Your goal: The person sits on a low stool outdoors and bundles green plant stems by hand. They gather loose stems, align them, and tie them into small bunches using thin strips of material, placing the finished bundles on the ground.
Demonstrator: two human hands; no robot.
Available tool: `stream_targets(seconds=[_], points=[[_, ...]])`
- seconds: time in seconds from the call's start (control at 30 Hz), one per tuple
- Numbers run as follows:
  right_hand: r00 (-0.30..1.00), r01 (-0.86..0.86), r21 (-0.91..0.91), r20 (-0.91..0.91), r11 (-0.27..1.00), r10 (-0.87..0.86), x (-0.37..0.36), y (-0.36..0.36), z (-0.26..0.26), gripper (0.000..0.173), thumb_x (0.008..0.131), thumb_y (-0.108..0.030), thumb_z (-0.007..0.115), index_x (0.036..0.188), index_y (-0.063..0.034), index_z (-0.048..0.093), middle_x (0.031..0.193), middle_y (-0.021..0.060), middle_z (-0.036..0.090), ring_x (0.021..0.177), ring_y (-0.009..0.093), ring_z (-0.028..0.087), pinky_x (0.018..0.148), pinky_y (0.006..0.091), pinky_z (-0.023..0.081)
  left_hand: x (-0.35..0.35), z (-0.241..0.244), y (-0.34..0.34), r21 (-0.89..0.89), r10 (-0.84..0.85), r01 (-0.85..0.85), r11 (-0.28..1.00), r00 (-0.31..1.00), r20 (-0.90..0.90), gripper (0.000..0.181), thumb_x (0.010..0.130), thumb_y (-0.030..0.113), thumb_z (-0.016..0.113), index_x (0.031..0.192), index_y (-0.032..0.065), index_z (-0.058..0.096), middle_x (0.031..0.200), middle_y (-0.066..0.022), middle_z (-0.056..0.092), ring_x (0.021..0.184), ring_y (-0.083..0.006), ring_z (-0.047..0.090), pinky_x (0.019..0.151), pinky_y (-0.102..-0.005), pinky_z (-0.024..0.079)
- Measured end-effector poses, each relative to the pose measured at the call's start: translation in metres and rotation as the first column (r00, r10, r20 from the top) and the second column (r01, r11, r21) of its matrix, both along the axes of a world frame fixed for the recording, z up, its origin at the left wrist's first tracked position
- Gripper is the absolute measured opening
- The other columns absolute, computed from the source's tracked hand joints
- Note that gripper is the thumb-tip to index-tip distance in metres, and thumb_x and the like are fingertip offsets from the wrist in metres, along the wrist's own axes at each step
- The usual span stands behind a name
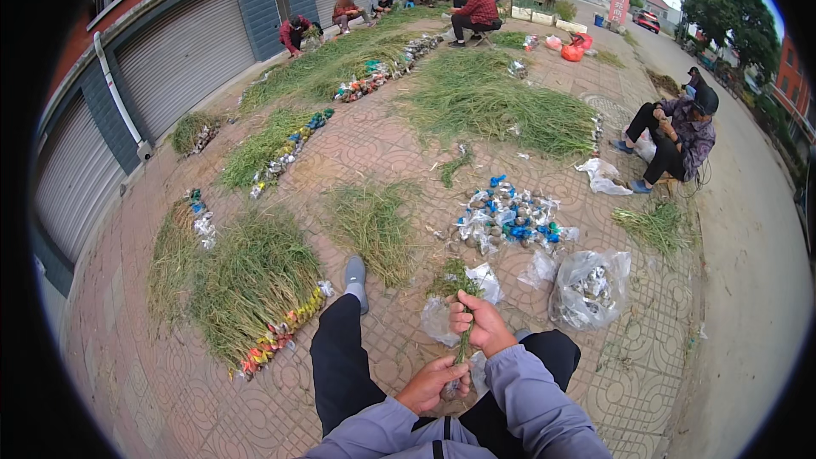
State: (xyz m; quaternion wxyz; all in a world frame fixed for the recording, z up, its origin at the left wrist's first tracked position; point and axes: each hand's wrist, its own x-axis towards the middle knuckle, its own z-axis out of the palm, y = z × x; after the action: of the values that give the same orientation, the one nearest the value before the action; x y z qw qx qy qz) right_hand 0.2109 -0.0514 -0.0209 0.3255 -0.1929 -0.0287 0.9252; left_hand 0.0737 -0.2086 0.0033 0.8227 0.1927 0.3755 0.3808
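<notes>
Between my knees I hold a bunch of green plant stems (466, 339), its leafy end pointing away from me. My right hand (479, 322) is closed around the stems just below the leaves. Lower down, nearer my lap, my left hand (436, 382) grips the base end, where a small wrapped root ball (450, 389) partly shows under the fingers. Clear plastic film (440, 322) lies on the paving beside the leaves, and another piece (486, 282) is just beyond them. Part of the bunch is hidden by my fingers.
Ahead lies a heap of root balls in blue and clear plastic (503, 220). Right of my hands stands a clear bag of wrapped pieces (593, 293). A bundled plant pile (255, 287) lies to the left, loose stems (376, 229) beyond my foot. A seated person (682, 127) works at the right.
</notes>
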Motion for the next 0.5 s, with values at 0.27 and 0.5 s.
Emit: stream_targets(seconds=[0.27,0.5], points=[[0.992,0.124,-0.028,0.004,0.992,-0.124,0.008,0.008,-0.001,0.018,0.103,-0.024,0.055,0.098,-0.0062,0.055,0.075,-0.0010,0.053,0.052,0.008,0.043,0.049,0.0278,0.036,0.005,0.024,-0.008,0.174,-0.001,0.069,0.982,0.931,-0.364,0.028,0.088,0.023,0.079,0.100,0.0038,0.063,0.078,0.0012,0.061,0.066,-0.0071,0.057,0.058,-0.0241,0.047],[0.985,0.167,-0.009,0.035,0.986,-0.167,0.007,0.009,0.001,0.016,0.103,-0.022,0.054,0.092,-0.0110,0.053,0.074,-0.0005,0.054,0.053,0.009,0.044,0.049,0.0284,0.036,0.004,-0.008,-0.009,0.344,0.127,0.214,0.914,0.657,-0.744,0.030,0.086,0.024,0.075,0.096,0.0001,0.060,0.075,-0.0074,0.061,0.069,-0.0153,0.056,0.064,-0.0345,0.048]])
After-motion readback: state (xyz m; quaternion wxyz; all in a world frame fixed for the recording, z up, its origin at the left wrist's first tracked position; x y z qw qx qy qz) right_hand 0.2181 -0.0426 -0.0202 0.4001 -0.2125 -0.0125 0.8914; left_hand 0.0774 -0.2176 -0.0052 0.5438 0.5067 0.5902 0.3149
